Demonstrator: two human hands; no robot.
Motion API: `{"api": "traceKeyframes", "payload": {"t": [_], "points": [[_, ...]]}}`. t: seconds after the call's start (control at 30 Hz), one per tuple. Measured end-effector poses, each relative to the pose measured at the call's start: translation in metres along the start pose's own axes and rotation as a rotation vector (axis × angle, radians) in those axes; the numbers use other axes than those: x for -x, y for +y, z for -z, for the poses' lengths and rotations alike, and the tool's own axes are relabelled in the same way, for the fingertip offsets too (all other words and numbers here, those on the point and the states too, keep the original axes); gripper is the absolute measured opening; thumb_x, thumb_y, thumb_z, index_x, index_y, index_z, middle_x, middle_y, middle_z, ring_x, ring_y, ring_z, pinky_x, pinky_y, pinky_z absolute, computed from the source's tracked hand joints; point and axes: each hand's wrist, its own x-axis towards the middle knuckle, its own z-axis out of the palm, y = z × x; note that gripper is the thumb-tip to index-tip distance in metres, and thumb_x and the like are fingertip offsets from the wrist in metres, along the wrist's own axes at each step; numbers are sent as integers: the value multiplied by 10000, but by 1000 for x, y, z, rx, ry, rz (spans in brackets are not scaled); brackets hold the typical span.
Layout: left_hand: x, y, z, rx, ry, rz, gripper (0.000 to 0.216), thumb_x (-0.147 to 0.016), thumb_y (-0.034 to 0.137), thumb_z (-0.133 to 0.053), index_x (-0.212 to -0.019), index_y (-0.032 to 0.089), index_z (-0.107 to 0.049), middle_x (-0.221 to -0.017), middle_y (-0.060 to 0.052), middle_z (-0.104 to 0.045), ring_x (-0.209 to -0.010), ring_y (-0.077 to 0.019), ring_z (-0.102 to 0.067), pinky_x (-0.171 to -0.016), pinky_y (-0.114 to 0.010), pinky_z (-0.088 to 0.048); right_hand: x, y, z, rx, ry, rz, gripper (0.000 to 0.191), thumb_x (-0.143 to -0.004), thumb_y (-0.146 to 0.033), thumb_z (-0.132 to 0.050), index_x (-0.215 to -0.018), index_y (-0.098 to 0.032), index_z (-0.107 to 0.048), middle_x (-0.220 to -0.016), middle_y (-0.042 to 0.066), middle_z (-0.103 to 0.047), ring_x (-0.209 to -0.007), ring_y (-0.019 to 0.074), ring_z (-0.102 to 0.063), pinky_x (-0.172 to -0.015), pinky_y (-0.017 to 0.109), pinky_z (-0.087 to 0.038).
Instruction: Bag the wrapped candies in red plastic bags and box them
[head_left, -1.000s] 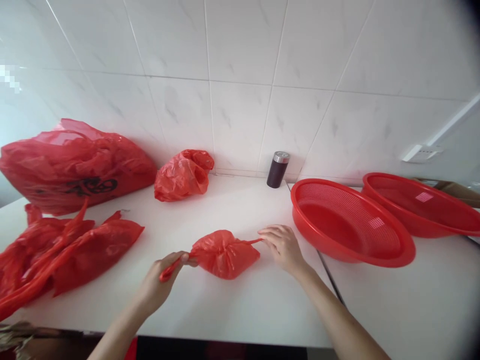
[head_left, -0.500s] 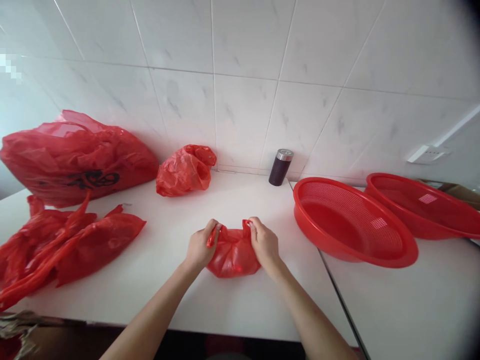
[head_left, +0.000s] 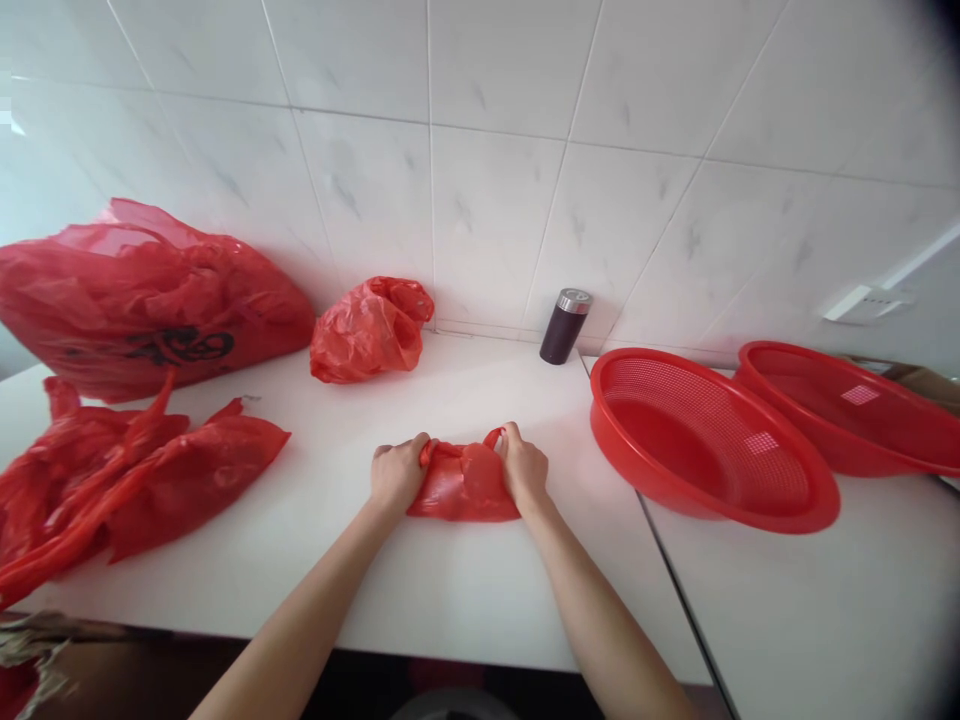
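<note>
A small red plastic bag (head_left: 466, 490) rests on the white table (head_left: 450, 590) between my hands, its underside toward the tabletop. My left hand (head_left: 400, 472) is closed on the bag's upper left corner, with a twist of plastic at the thumb. On the opposite side, my right hand (head_left: 523, 464) pinches a handle loop at the upper right. The bag's top looks stretched between the two grips. What the bag contains cannot be made out.
Red plastic bags stand on the left: a large printed one (head_left: 172, 320), a crumpled one (head_left: 369, 335), and a loose pile (head_left: 150, 470). A dark flask (head_left: 564, 328) stands by the tiled wall. Two red baskets, one nearer (head_left: 705, 440) and one farther (head_left: 840, 405), sit right.
The bag between my hands has tipped and flattened, and its near edge has drawn back slightly away from me. Both hands keep their hold. The view has shifted a little.
</note>
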Motion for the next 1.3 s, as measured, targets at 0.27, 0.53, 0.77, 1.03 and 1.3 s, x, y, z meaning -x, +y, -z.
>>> {"api": "traceKeyframes", "payload": {"t": [0.27,0.53,0.77,1.03,1.3], "points": [[35,-37,1,-8,78,62,317,-926,255,-364,-1043,236,-658,-1069,-103,-694,-1017,-300,-589,-864,-423,-386,3,11,-3,-43,53,-24,330,-965,-165,-300,-1151,-220,-567,-717,23,-633,-634,166,-542,-573,258,-262],[23,-25,46,97,182,125,412,-940,270,-356,-1308,196,-526,-1354,-154,-555,-1168,-292,-549,-954,-448,-416,4,15,-8,-276,129,13,364,-989,-305,-265,-1174,-201,-560,-730,35,-637,-650,182,-564,-605,262,-333],[6,26,46,150,-80,-188,168,-738,262,-674,-888,231,-743,-861,-29,-750,-831,-225,-671,-820,-325,-485,5,23,-5,-650,163,64,447,-949,-456,-305,-1238,-182,-508,-697,5,-588,-642,174,-579,-640,267,-447],[3,-97,220,187,192,40,305,-800,347,-619,-1016,155,-716,-913,11,-720,-806,-140,-603,-746,-235,-439,0,30,-11,-767,71,3,459,-835,-551,-499,-1158,-229,-553,-675,-30,-564,-550,148,-513,-530,250,-411],[51,-273,284,-22,809,666,519,-933,411,-465,-1305,51,-501,-1307,-98,-493,-1212,-297,-423,-1034,-538,-276,-7,31,-20,-569,89,27,424,-830,-559,-470,-1090,-244,-586,-705,-6,-621,-616,185,-584,-607,282,-435]]}}
